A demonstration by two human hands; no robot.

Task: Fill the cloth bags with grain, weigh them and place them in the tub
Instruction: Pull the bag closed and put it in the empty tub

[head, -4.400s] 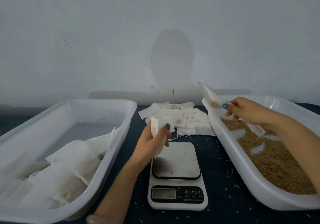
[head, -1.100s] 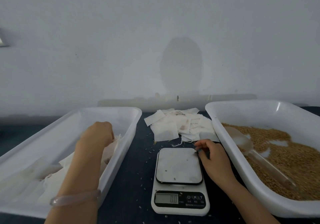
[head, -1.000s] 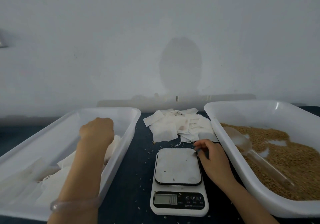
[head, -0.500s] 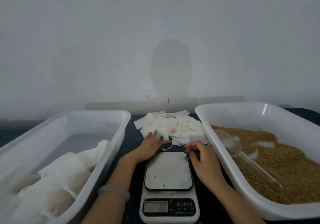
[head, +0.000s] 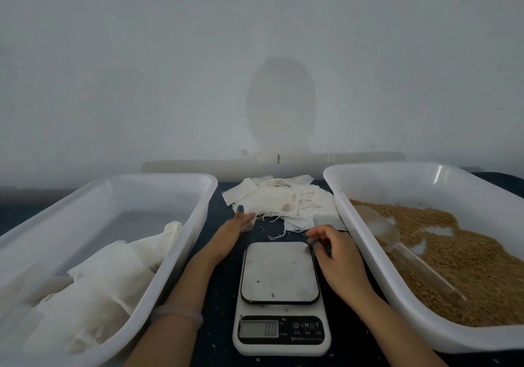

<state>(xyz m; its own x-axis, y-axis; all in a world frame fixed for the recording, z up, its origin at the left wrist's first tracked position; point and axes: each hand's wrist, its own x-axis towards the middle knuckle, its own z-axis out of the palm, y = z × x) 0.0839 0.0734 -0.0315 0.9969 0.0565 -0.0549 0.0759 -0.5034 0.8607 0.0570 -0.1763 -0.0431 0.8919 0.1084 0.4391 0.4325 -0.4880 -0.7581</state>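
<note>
Where the left thumb sits: on the near left corner of the empty cloth bags (head: 279, 200), painted nail up. The fingers under it are blurred, so I cannot tell whether they already pinch a bag.
Left hand (head: 231, 232): reaching forward between the left tub (head: 158, 181) and the scale (head: 279, 295), palm low over the dark tabletop (head: 219, 318), a pale bracelet (head: 177, 314) on the wrist.
Right fingertips (head: 312, 236): loosely curled, thumb near forefinger, nothing visible between them.
Right hand (head: 337, 256): just beside the scale's far right corner, apparently idle.
Empty cloth bags: a loose, overlapping heap behind the scale, with drawstrings trailing toward it.
Scale: the plate is bare but for a few stray kernels. The display seems to read zero, though it is small.
Grain (head: 465, 256): in the right tub (head: 368, 169), with a translucent scoop (head: 402, 250) lying in it.
Filled bags (head: 107, 276): piled in the left tub, toward its near end.
Step in hand: most likely taking the next empty bag.
Doing it well: peel off one bag only, by its corner, and lift it clear so the tangled strings don't drag its neighbours along. Find the mouth and spread it with both hands before the right hand goes for the scoop. Keep loose kernels off the plate so the reading is true.
</note>
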